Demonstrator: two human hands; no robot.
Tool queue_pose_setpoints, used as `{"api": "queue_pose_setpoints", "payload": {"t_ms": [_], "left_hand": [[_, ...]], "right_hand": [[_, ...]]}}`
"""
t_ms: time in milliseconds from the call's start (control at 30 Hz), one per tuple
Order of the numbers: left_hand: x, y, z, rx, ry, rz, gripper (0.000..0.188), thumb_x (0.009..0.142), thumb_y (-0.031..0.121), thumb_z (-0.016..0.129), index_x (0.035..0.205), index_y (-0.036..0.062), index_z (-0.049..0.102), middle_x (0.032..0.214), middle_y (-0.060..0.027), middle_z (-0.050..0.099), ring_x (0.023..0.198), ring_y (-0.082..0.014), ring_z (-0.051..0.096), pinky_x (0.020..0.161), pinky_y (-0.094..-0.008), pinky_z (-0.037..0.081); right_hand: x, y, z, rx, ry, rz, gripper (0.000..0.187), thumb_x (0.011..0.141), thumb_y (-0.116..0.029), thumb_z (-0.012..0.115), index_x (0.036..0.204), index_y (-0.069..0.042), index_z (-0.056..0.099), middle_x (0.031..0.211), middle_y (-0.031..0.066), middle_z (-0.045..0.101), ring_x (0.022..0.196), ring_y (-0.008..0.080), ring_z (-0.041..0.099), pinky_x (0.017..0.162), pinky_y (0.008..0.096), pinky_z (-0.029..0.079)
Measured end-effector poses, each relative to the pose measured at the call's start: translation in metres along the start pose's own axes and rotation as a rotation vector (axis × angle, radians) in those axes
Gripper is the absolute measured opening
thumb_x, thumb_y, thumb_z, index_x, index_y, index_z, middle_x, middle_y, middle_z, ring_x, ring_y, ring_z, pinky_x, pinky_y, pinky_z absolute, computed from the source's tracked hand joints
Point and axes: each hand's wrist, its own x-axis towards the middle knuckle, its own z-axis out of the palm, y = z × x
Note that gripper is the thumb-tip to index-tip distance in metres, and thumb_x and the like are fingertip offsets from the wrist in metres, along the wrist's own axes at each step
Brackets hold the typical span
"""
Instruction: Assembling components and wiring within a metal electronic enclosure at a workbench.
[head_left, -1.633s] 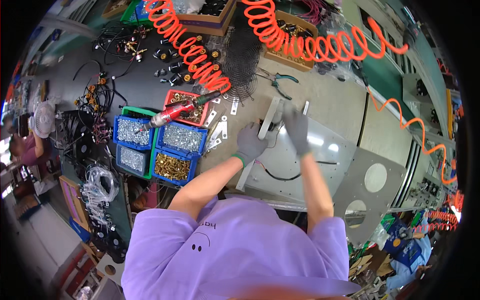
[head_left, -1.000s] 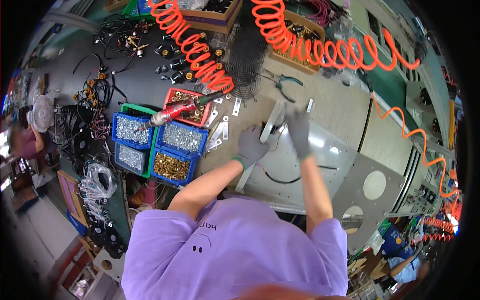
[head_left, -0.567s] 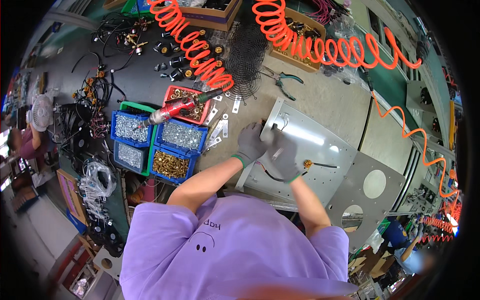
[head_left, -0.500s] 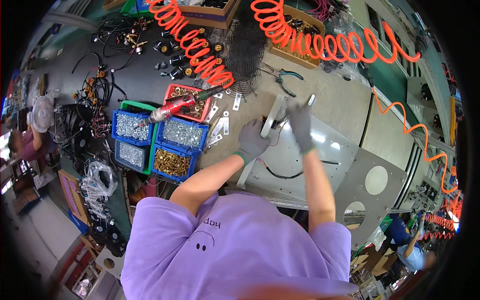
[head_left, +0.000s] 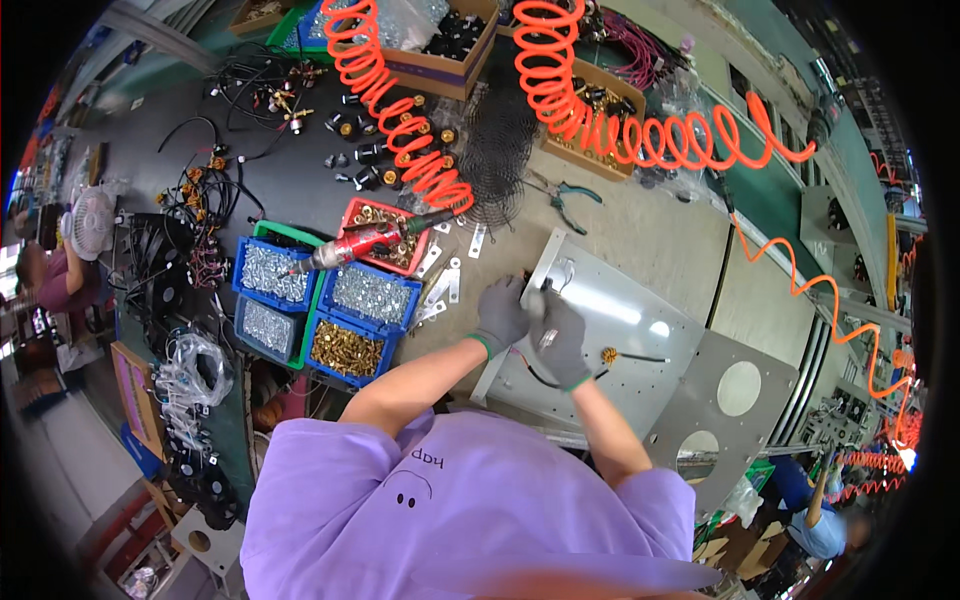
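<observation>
A grey sheet-metal panel (head_left: 640,300) with a raised edge strip lies in front of me on the bench. My left hand (head_left: 503,312), in a grey glove, is closed at the panel's left edge. Beside it my gloved right hand (head_left: 558,338) is over the panel with curled fingers. A small dark part (head_left: 545,287) shows by the fingertips; what either hand grips is hidden. On the panel, right of my right hand, lie a brass-coloured fitting (head_left: 609,355) and a black cable (head_left: 642,358).
Left are blue bins of silver screws (head_left: 372,293) and brass screws (head_left: 345,348). A red air screwdriver (head_left: 355,243) rests across a red bin (head_left: 415,262). Pliers (head_left: 568,205) lie beyond the panel. Orange coiled hoses (head_left: 690,145) hang overhead. A plate with round holes (head_left: 740,388) is at right.
My right hand has come down and left, close to my left hand. The brass-coloured fitting now shows on the panel. The whole view has shifted slightly.
</observation>
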Motion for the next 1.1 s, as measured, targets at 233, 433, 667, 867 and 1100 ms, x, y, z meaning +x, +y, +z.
{"api": "queue_pose_setpoints", "payload": {"t_ms": [233, 433, 667, 867, 1100], "left_hand": [[0.008, 0.008, 0.004, 0.018, -0.118, -0.022, 0.064, 0.062, 0.026, 0.063, 0.119, 0.0, 0.05, 0.096, -0.0158, 0.058, 0.09, -0.0334, 0.057, 0.078, -0.0424, 0.046], [0.002, 0.005, -0.007, 0.013, -0.085, -0.008, 0.062, 0.071, 0.034, 0.065, 0.121, 0.0003, 0.05, 0.097, -0.0157, 0.059, 0.09, -0.0327, 0.058, 0.076, -0.0416, 0.047], [0.004, 0.006, -0.001, 0.097, -0.033, -0.039, 0.064, 0.068, 0.032, 0.065, 0.122, 0.0014, 0.048, 0.099, -0.0163, 0.059, 0.088, -0.0334, 0.059, 0.074, -0.0422, 0.048], [0.004, 0.007, -0.005, 0.066, -0.089, -0.055, 0.063, 0.068, 0.027, 0.063, 0.124, 0.0027, 0.046, 0.1, -0.0159, 0.059, 0.09, -0.034, 0.059, 0.076, -0.0429, 0.048], [0.01, 0.022, -0.01, 0.091, -0.237, -0.199, 0.064, 0.069, 0.024, 0.061, 0.127, 0.0035, 0.042, 0.105, -0.0158, 0.058, 0.092, -0.0345, 0.059, 0.079, -0.0431, 0.048]], "right_hand": [[0.062, 0.045, -0.031, -0.635, -0.176, -0.303, 0.023, 0.09, -0.021, 0.043, 0.084, -0.003, 0.057, 0.07, 0.0164, 0.059, 0.067, 0.0259, 0.059, 0.058, 0.0406, 0.045], [0.086, -0.005, -0.036, 0.081, -0.312, 0.539, 0.038, 0.088, -0.034, 0.051, 0.087, 0.003, 0.057, 0.077, 0.0131, 0.063, 0.07, 0.0228, 0.06, 0.061, 0.0416, 0.045], [0.037, 0.017, -0.012, -0.418, -0.176, 0.076, 0.034, 0.086, -0.035, 0.052, 0.09, -0.002, 0.059, 0.074, 0.0142, 0.062, 0.068, 0.0281, 0.06, 0.061, 0.0407, 0.046], [0.05, 0.019, -0.011, -0.615, -0.385, 0.085, 0.04, 0.088, -0.037, 0.049, 0.085, 0.001, 0.061, 0.066, 0.0087, 0.061, 0.06, 0.0225, 0.058, 0.058, 0.0403, 0.047], [0.104, -0.027, -0.035, 0.086, -0.252, 0.637, 0.036, 0.086, -0.035, 0.049, 0.074, -0.002, 0.055, 0.056, 0.0107, 0.052, 0.05, 0.0204, 0.05, 0.049, 0.037, 0.038]]}}
